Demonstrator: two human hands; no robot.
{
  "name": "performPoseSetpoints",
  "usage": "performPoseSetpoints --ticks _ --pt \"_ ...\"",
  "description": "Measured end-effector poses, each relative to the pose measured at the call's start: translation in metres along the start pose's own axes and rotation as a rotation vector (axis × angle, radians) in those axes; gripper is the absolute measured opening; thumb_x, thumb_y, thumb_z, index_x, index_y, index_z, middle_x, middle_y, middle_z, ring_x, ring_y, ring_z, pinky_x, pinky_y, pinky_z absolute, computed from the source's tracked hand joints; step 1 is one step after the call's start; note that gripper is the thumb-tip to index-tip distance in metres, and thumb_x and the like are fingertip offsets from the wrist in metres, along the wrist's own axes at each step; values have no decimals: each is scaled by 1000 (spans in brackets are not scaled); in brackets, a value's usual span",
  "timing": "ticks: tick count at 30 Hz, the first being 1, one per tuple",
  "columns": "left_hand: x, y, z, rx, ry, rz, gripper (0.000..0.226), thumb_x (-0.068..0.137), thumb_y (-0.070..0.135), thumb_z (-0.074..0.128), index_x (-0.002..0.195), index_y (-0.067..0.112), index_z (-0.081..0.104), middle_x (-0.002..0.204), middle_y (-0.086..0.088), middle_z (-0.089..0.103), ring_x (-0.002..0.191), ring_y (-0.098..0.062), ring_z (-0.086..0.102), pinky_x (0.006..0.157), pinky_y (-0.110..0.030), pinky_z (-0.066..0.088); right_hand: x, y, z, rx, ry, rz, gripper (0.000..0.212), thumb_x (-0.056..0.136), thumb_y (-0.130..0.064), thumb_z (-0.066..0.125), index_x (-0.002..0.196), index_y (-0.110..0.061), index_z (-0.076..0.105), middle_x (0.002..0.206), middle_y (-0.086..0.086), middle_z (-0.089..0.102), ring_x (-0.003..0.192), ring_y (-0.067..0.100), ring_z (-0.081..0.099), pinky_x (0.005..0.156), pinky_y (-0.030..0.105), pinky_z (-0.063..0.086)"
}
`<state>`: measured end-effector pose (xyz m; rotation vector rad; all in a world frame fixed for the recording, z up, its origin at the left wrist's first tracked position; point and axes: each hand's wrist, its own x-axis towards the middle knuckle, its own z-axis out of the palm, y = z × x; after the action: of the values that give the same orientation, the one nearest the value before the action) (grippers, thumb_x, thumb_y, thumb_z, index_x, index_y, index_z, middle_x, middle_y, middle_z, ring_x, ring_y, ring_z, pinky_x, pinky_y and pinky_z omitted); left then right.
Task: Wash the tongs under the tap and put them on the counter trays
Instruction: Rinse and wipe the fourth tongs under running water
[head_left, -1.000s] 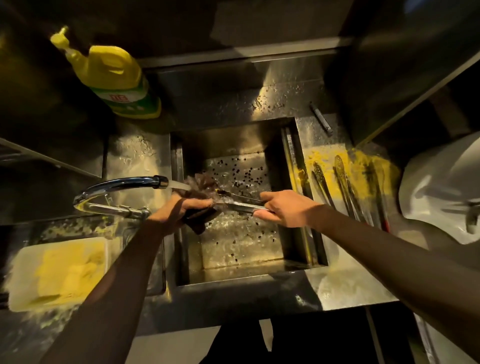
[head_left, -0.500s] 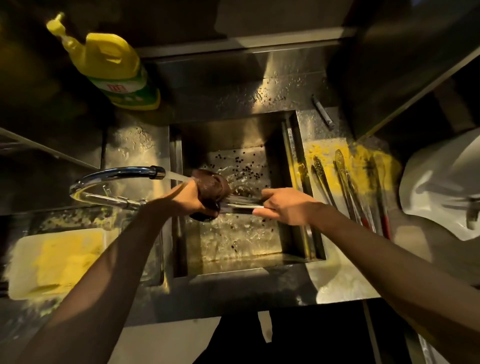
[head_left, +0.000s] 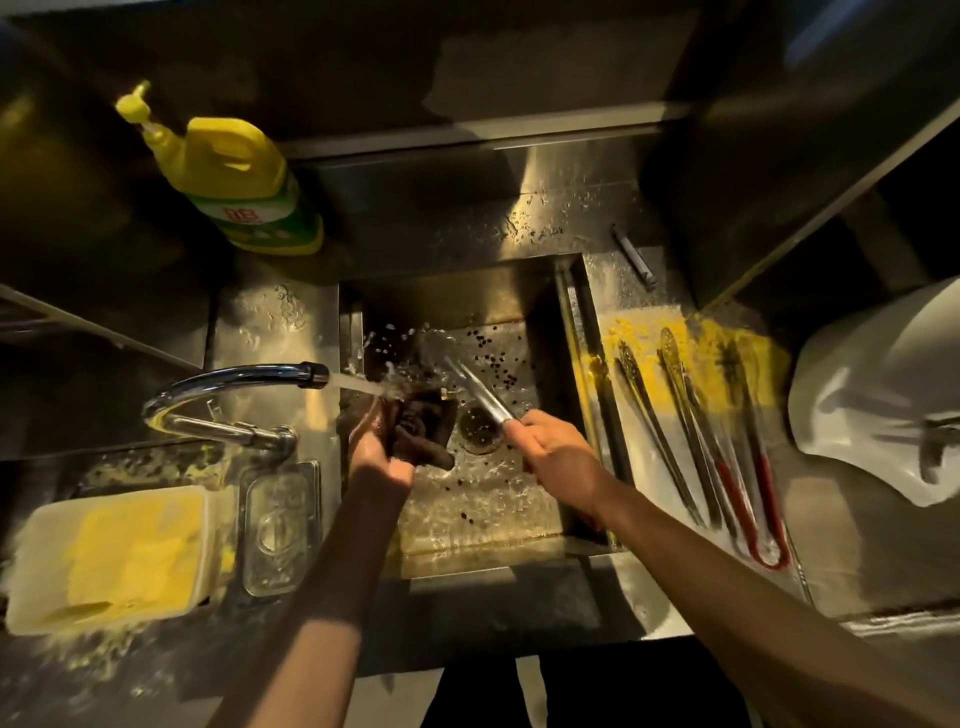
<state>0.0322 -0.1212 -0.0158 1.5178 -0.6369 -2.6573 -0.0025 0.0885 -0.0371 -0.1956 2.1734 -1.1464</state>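
My right hand (head_left: 556, 449) grips a pair of metal tongs (head_left: 480, 391) by the handle end, their tips pointing up-left into the splashing water over the sink (head_left: 566, 332). A dark scrubbing cloth (head_left: 423, 428) is bunched in my left hand (head_left: 379, 457), just under the stream from the chrome tap (head_left: 234, 387). The cloth and tongs are apart. Several other tongs (head_left: 691, 415), some with red handles, lie side by side on the wet counter tray (head_left: 644, 525) to the right of the sink.
A yellow detergent bottle (head_left: 239, 182) stands behind the tap. A white tub of yellow stuff (head_left: 111, 558) and a clear lid (head_left: 278, 527) sit at the left. A white sheet (head_left: 883, 405) lies far right. The drain (head_left: 478, 428) and dark specks mark the sink floor.
My left hand has pulled the cloth off the tongs and lowered it under the stream. My right hand has swung the tongs so their tips point away, up-left.
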Motion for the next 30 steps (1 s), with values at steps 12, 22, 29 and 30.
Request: performPoseSetpoints --ticks 12,22,29,30 --pt "-9 1 12 407 40 16 20 101 14 47 97 10 66 85 -11 73 89 -23 64 86 -38 52 -19 -11 24 -244 -203 -127 63 99 -65 31 69 -24 68 148 7 53 146 13 33 113 36 32" --pt "5 -21 35 384 57 120 13 92 14 64 105 10 66 97 -9 67 80 -17 65 71 -32 56 4 -38 20 -77 -48 -112 55 100 -58 42 76 -13 64 82 -4 54 74 16 54 69 40 45" --pt "12 2 21 299 42 162 14 99 14 50 94 12 64 100 -12 68 95 -25 65 92 -45 53 4 -22 3 -375 -129 -270 62 101 -61 27 65 -23 59 89 -5 50 80 15 54 76 36 45" --pt "11 -4 23 326 36 148 16 99 14 51 93 12 66 97 -11 70 89 -23 68 86 -42 56 7 -23 5 -364 -136 -250 61 100 -63 28 65 -23 58 88 -5 50 79 15 54 75 37 45"
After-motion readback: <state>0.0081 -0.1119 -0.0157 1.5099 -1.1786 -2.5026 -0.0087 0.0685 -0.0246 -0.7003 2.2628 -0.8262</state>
